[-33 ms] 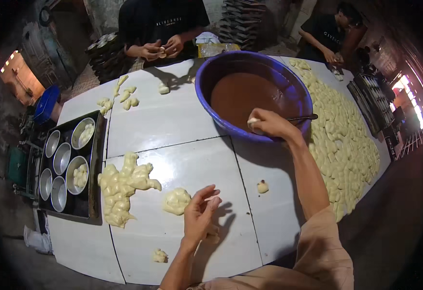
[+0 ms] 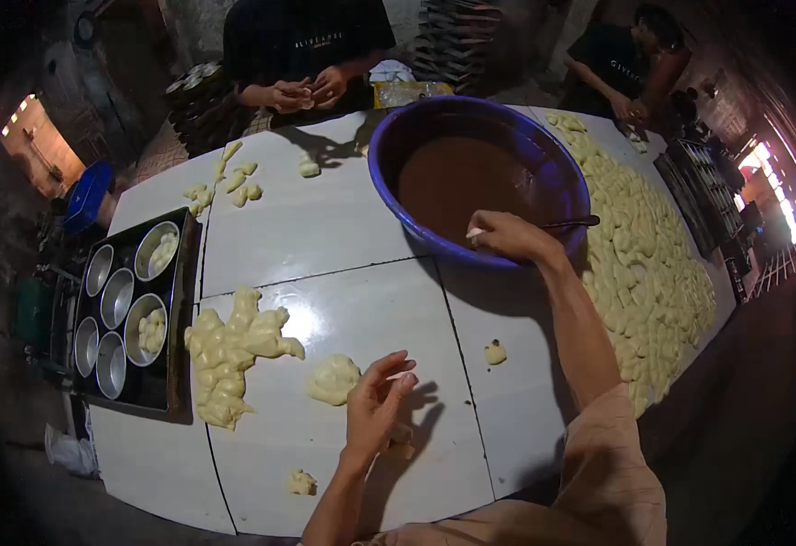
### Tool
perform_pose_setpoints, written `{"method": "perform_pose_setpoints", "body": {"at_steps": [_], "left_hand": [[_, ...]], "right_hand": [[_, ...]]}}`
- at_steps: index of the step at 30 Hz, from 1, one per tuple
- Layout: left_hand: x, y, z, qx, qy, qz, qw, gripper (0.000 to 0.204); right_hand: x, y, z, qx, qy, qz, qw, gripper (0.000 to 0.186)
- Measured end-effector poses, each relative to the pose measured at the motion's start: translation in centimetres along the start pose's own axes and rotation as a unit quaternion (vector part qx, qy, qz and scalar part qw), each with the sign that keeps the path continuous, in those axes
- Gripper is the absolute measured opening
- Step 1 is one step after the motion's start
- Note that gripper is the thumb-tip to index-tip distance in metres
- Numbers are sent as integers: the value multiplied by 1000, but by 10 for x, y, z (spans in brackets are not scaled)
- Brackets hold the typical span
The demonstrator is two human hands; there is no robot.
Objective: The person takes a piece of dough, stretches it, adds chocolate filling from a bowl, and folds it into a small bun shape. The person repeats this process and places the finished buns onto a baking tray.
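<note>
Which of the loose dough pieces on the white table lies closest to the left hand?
The rounded dough lump just left of the left hand, almost touching its fingers. The big dough pile lies farther left, and the small bit sits off to the right.

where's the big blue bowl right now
The blue bowl of brown filling sits at the table's far side, right of centre in the head view, the right hand at its near rim.

Much of my worktable stays out of sight

My right hand [image 2: 512, 235] covers the near end of the spoon [image 2: 572, 221]; my left hand [image 2: 375, 405] hides a dough bit beneath it. The frame's top edge crops the person [image 2: 302, 45] opposite, and the far-right trays [image 2: 703, 187] dissolve into dark blur.
</note>
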State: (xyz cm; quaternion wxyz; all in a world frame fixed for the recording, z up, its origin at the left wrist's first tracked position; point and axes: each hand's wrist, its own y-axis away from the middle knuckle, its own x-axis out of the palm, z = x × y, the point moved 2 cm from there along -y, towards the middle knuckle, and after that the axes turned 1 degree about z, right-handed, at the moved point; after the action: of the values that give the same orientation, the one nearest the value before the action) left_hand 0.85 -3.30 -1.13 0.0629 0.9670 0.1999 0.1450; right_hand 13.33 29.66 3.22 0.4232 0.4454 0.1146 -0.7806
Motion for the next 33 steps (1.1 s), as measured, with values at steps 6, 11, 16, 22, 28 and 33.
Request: {"method": "perform_pose_setpoints", "body": {"at_steps": [6,11,16,22,28,33], "left_hand": [[-11,7,5,-45,-8,-4,999,41],[-8,5,5,-22,11,-6,1000,39],[13,-12,-6,31,8,1,999,41],[49,-39,-25,5,214,56,975,55],[29,-1,-11,-43,288,1,957,43],[-12,13,26,-20,249,-114,961,25]], "right_hand": [[1,-16,-4,46,-19,84,995,32],[7,-11,19,50,-64,38,996,24],[-1,13,58,18,-490,27,871,16],[53,59,96,-8,-640,-14,768,20],[122,103,106,7,-677,-9,736,17],[158,129,104,-20,-616,-18,787,28]]}}
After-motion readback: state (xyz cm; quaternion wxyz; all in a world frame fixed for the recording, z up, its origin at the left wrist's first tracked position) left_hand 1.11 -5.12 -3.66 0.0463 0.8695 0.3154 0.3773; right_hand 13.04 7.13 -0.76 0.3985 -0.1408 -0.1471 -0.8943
